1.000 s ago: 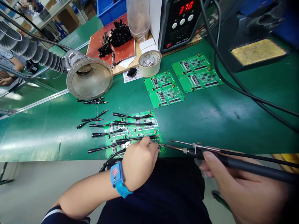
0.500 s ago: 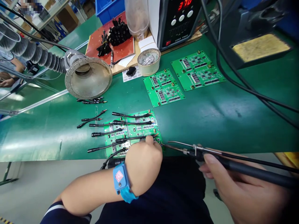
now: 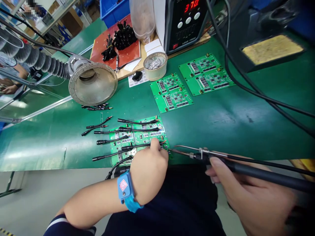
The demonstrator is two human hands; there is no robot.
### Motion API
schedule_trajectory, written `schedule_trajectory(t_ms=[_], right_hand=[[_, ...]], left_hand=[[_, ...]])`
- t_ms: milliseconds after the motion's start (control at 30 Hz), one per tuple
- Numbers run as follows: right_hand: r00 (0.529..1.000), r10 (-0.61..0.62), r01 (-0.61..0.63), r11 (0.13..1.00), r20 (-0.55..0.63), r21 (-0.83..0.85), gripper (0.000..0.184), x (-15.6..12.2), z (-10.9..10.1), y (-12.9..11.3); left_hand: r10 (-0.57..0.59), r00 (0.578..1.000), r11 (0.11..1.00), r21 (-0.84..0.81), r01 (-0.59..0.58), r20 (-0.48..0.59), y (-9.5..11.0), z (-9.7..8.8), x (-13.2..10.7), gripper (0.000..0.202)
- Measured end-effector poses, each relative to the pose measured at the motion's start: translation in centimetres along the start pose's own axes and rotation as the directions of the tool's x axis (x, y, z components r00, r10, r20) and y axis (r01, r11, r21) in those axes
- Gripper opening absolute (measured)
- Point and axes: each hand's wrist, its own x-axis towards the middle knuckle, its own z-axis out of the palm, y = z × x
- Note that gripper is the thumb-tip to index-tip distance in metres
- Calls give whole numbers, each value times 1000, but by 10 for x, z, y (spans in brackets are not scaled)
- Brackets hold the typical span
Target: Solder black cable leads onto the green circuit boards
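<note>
Left hand [image 3: 147,172] closed on a black cable [image 3: 137,145] lying across a green circuit board [image 3: 150,129] on the worktop [image 3: 221,124] (fingers hide the cable's end). Behind, a round tin [image 3: 154,74] holds silvery scraps [image 3: 155,64]. Right hand [image 3: 248,193], cut off by the frame, grips a soldering iron [image 3: 236,167], tip just beside the board.

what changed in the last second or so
The left hand has shifted forward, its fingers moving up over the black lead on the circuit board. The right hand has brought the soldering iron slightly left, its tip closer to the board's edge. Nothing was visibly taken up or let go. The board, the other leads and the station's 370 display stayed as they were.
</note>
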Motion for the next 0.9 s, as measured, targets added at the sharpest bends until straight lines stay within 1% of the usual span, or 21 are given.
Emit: schedule_trajectory(t_ms=[67,133,267,333,400,500,667,733,900], right_hand=[[1000,23,-23,1000,-7,2,11,-1,1,1],[998,60,-59,998,-16,15,10,-2,1,1],[994,110,-110,993,-16,37,8,-4,2,1],[994,111,-110,993,-19,38,7,-4,3,1],[997,80,-79,996,-21,32,5,-4,3,2],[1000,25,-25,999,-13,19,4,-2,2,3],[999,18,-18,1000,-27,-1,4,0,2,1],[999,28,-28,1000,-30,6,5,0,3,0],[995,100,-99,994,-21,41,7,-2,4,0]], left_hand=[[17,999,1000,-3,-17,-51,-3,2,-1,17],[58,993,998,-4,-59,-101,-7,6,-2,15],[155,975,987,-12,-159,-160,-14,16,-3,16],[173,966,984,-7,-178,-192,-17,20,-3,17],[187,958,982,5,-190,-220,-18,21,-2,18],[206,951,978,21,-207,-229,-18,20,-1,19],[227,947,974,52,-221,-228,-16,18,-1,20],[240,942,971,72,-229,-234,-15,19,-1,21],[254,934,967,95,-237,-252,-15,22,-1,21]])
